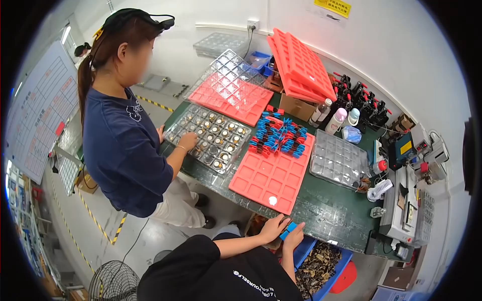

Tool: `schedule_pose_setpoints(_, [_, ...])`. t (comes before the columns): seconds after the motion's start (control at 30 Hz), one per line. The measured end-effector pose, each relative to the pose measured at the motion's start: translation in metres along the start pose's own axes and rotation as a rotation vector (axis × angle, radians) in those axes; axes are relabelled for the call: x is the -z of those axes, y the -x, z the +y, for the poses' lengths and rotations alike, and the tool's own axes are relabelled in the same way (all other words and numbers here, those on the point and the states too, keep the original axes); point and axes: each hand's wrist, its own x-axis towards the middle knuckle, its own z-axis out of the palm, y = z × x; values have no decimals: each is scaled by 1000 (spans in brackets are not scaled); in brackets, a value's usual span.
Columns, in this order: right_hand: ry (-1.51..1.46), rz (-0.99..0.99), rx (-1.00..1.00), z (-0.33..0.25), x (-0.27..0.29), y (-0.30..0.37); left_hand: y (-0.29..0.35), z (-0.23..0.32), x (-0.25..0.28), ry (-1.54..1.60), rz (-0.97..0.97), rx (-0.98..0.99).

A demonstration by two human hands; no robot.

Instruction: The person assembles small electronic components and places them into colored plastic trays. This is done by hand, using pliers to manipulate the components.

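My left hand (272,229) and my right hand (293,238) meet at the table's near edge, fingers closed around a blue clip (287,231). A small dark part shows by my left fingertips; the fingers partly hide it. Just beyond my hands lies a red tray (261,181) with square pockets. Heaped across its far end are several blue-and-black clips (275,136) with red bits among them.
A co-worker (125,130) at the left reaches over a clear tray of small round parts (221,131). An empty clear tray (337,159), bottles (337,120) and stacked red trays (304,62) stand farther right. Below the table edge sits a blue bin (343,273) of small metal pieces.
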Motion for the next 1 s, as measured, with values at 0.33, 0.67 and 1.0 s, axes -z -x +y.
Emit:
schedule_pose_setpoints(0.33, [411,-243,-257,52,-8,-2,-35,-109,34,7,323,312])
schedule_pose_setpoints(0.67, [370,-346,-172,99,8,-4,-144,-140,109,-469,-17,161])
schedule_pose_setpoints(1.0, [265,-164,-175,142,71,53,-220,-128,156,-1114,7,-191])
